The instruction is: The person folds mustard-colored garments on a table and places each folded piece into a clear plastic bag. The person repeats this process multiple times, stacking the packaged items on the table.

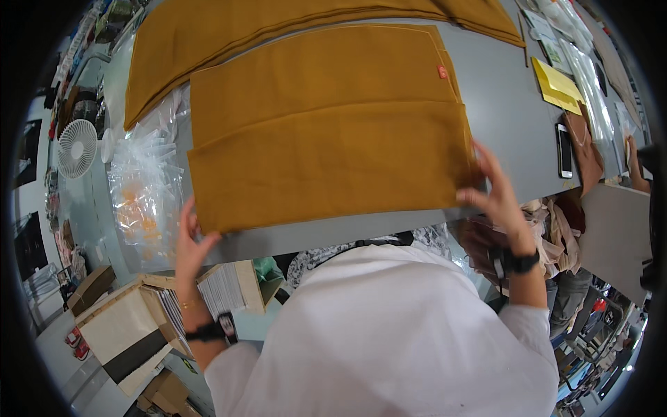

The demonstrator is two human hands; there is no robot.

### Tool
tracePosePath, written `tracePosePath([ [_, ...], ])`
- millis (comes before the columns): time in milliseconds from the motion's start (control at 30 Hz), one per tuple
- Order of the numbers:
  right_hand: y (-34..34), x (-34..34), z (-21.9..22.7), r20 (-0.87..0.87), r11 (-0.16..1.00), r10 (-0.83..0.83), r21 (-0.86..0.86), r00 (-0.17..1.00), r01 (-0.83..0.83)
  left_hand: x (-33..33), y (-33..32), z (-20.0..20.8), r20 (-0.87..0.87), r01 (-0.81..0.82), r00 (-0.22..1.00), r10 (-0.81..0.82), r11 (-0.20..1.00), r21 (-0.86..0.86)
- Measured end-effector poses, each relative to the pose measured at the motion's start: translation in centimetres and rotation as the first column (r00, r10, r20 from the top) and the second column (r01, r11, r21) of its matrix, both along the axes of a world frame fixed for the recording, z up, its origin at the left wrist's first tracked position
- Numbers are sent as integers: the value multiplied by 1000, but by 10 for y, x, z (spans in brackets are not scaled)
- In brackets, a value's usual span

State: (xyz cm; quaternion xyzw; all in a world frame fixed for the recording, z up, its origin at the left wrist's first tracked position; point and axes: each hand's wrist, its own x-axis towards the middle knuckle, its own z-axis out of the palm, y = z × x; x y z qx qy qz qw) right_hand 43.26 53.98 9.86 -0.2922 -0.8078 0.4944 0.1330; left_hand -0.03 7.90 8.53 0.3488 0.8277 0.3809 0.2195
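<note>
A folded mustard-brown cloth [326,163] with a small red tag on its right side lies on the grey table in front of me. Its near part is folded over in a wide band. At its near left corner, my left hand [193,240] touches the edges, thumb and fingers spread apart. Against the near right edge rests my right hand [497,194], also open, its thumb over the cloth and its fingers along the side. Some fingertips are hidden by the cloth. Beyond it lies a second stack of mustard-brown cloth [278,17].
Clear plastic bags [149,201] lie left of the cloth, near a white fan [77,149]. On the right are a phone [563,151], a yellow paper packet [557,87] and brown fabric [585,146]. Wooden boxes [156,306] stand below the table's left side. Another person's hand [636,163] shows far right.
</note>
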Motion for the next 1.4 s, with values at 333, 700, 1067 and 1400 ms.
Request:
tracePosePath([
  [333, 38, -26, 52, -11, 685, -76, 726, 997, 60, -64, -7, 30, -302, -97, 945, 123, 990, 98],
  [700, 156, -174, -37, 101, 616, -290, 781, 952, 105, -151, 167, -9, -779, -93, 626, -37, 988, -122],
  [1067, 150, -55, -46, -31, 851, -463, -295, 886, 435, 52, 189, -28, -446, 278, 851, -277, 958, -64],
  [1400, -49, -240, 24, -381, 980, 171, 158, 909, -118, 29, 178, -2, 678, -347, 731, 75, 896, 276],
])
